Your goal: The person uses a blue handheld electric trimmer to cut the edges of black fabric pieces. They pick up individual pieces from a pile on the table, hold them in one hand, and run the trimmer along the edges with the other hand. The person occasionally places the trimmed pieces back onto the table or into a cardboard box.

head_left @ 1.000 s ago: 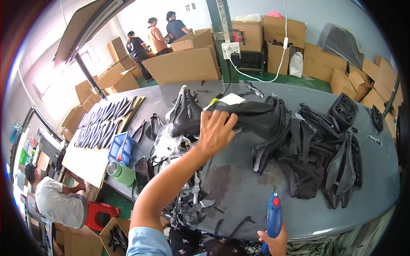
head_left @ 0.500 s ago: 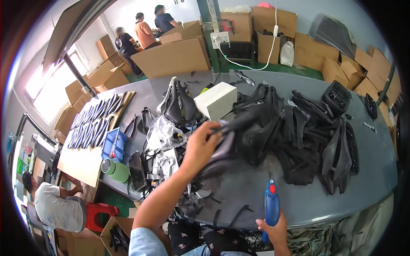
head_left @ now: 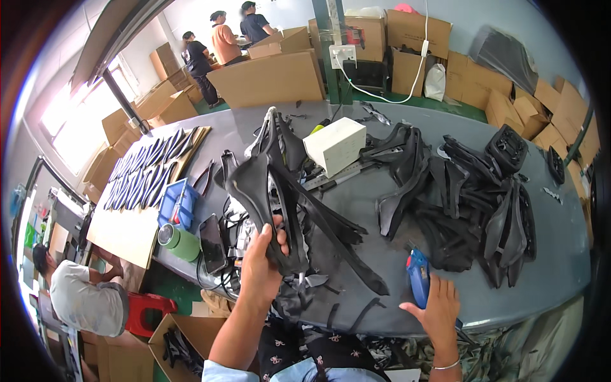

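Observation:
My left hand (head_left: 263, 258) grips a black moulded saddle cover (head_left: 254, 184) near its narrow end, fingers wrapped through its middle slot. Long dark strips (head_left: 344, 248) trail from it to the right, over the table. Just above the table's near edge, my right hand (head_left: 439, 309) lies over a blue handheld tool (head_left: 418, 279) with a thin metal tip. Thumb and fingers are stretched apart on either side of the tool, whose rear end is partly hidden beneath the palm.
Black covers and trimmings (head_left: 458, 235) are heaped on the right of the grey table (head_left: 547, 235). Behind stand a white box (head_left: 336, 146) and another saddle piece. At left are a blue bin (head_left: 178, 202), green cup (head_left: 179, 242), phone (head_left: 212, 242) and board (head_left: 124, 232). Other people work farther off.
My left hand has swung the saddle cover back from the pile, leftward and nearer. My right hand has moved the blue tool forward over the table, tilted it, and straightened its fingers.

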The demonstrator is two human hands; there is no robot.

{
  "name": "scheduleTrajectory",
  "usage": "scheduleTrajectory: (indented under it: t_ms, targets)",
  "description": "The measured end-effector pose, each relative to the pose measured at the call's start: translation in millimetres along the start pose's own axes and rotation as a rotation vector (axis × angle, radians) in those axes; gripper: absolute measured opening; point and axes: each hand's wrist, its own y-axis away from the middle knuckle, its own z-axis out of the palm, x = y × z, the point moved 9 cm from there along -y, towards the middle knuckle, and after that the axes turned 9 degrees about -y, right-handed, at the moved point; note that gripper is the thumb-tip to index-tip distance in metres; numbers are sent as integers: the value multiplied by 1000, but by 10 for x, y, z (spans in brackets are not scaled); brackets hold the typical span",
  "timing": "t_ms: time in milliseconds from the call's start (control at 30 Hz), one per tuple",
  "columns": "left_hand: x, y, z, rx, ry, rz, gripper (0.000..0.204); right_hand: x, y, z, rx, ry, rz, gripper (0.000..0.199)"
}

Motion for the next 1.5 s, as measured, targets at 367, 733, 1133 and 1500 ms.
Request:
scheduleTrajectory:
  t_ms: [367, 733, 1133, 1500]
  targets:
    - [-464, 549, -131, 37, 226, -96, 13, -1119, -15, -487, 461, -639, -471, 36]
    - [-560, 734, -188, 50, 514, -128, 24, -1753, 342, -388, 137, -581, -832, 30]
    - [-21, 940, -1094, 37, -282, -169, 28, 756, -879, -1088, 590, -1804, 197, 13]
    - [-393, 659, -70, 148, -1151, 423, 57, 834, -884, -806, 521, -2078, 350, 11]
